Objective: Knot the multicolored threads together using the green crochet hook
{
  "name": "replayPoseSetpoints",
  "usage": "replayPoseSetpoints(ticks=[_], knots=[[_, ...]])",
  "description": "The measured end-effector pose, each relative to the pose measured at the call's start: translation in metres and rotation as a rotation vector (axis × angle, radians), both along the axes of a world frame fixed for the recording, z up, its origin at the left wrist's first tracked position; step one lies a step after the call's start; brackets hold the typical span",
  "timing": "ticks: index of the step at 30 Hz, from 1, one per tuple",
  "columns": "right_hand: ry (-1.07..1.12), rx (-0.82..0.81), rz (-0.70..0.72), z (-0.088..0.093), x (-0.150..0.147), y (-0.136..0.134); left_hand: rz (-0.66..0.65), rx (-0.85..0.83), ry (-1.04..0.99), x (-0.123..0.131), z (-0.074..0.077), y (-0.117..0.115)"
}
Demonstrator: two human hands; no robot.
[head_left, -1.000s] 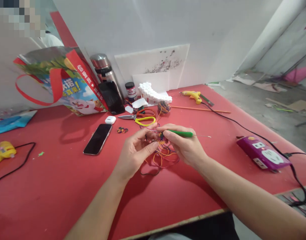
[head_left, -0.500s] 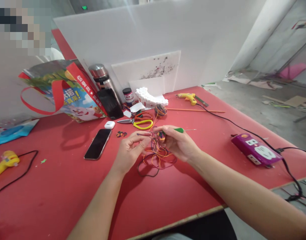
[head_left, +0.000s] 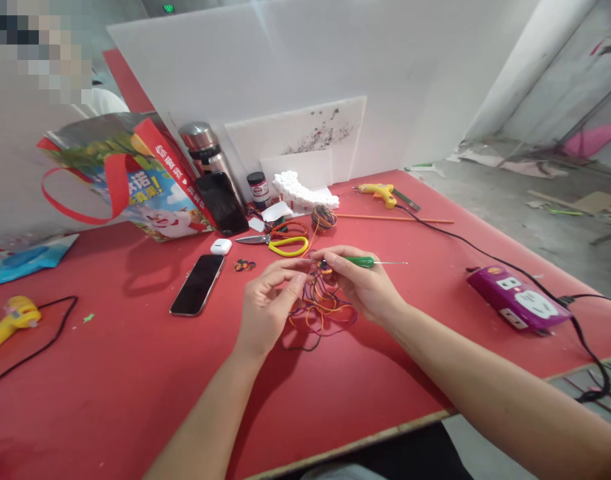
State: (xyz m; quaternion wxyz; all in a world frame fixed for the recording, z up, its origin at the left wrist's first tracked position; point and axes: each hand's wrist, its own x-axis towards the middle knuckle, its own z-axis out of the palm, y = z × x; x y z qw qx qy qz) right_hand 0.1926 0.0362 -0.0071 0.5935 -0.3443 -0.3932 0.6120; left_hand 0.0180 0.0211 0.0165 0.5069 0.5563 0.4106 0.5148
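My right hand [head_left: 362,283] is closed around a green-handled crochet hook [head_left: 361,262]. A thin metal shaft sticks out of the handle to the right. At its fingertips is a small knotted piece of multicoloured yarn work [head_left: 324,267], partly covered by the fingers. My left hand [head_left: 270,303] is just beside it, thumb and fingers pinched on the yarn at the left of the piece. Loose orange, purple and dark yarn [head_left: 325,310] hangs in loops onto the red table between the hands. One strand runs back to a yarn ball [head_left: 324,218].
Behind my hands lie yellow-handled scissors [head_left: 290,245], a small yarn piece [head_left: 244,265], an earbud case [head_left: 220,247] and a phone [head_left: 198,285]. A purple power strip [head_left: 518,300] and a glue gun [head_left: 378,193] with cables are at right. A bag [head_left: 160,193] stands back left.
The hook's handle and shaft have shifted a little to the right. My left hand's fingers have moved slightly right, closer to the yarn piece. The whole view has shifted slightly.
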Motion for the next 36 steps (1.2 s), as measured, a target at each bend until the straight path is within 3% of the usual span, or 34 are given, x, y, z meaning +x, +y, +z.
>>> replayPoseSetpoints(ticks=[2, 4, 9, 18, 23, 29, 36], knots=[[-0.086, 0.081, -0.026, -0.002, 0.0, -0.002, -0.029, -0.193, -0.188, 0.005, -0.003, 0.0], [-0.181, 0.165, -0.036, -0.001, 0.0, -0.004, -0.026, -0.255, -0.256, 0.008, -0.005, 0.002], [-0.391, 0.399, -0.077, 0.004, -0.002, -0.008, -0.016, -0.333, -0.341, 0.01, -0.004, 0.006], [-0.561, 0.613, -0.102, -0.003, -0.002, -0.008, 0.042, -0.442, -0.426, 0.012, -0.005, 0.006], [-0.57, 0.646, -0.085, 0.001, 0.0, -0.014, 0.022, -0.478, -0.428, 0.009, -0.005, 0.008], [-0.509, 0.604, -0.187, 0.004, -0.001, -0.013, 0.025, -0.468, -0.467, 0.011, -0.002, 0.007], [-0.407, 0.536, -0.13, 0.001, -0.003, -0.011, 0.011, -0.475, -0.501, 0.009, 0.003, 0.006]])
